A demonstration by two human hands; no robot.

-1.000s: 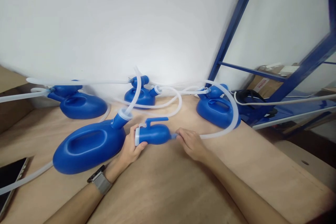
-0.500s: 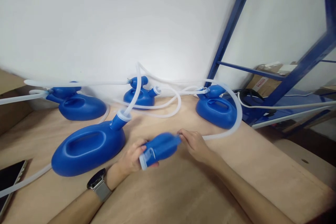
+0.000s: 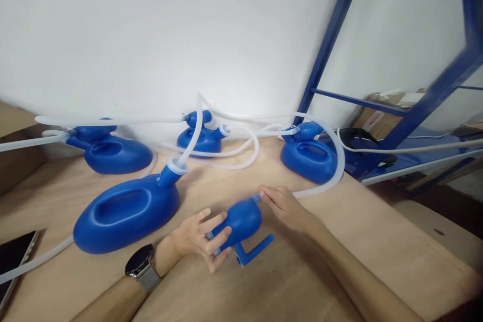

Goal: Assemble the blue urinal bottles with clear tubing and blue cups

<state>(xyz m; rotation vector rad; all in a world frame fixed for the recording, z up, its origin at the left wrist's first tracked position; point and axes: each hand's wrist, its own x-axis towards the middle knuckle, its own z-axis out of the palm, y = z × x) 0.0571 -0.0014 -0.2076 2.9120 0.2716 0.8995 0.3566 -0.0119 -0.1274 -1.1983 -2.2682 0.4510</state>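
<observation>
My left hand (image 3: 199,239) grips the wide end of a small blue funnel-shaped piece (image 3: 239,221) with a bent handle pointing down to the right. At its narrow tip, my right hand (image 3: 285,206) pinches the spot where a clear tube (image 3: 332,173) joins it. That tube curves away round the blue container (image 3: 307,158) at the right. A large blue container (image 3: 126,211) with a handle hole lies just left of my left hand, a clear tube rising from its neck (image 3: 171,168).
Two more blue containers (image 3: 115,153) (image 3: 199,138) with tubes stand along the white wall. A dark tablet (image 3: 15,256) lies at the left edge of the wooden table (image 3: 264,282). A blue metal shelf frame (image 3: 415,121) with a cardboard box stands at the right.
The blue piece has been turned over between my hands, so its handle now points down instead of up. It has also moved nearer to me. My left hand shifted its hold.
</observation>
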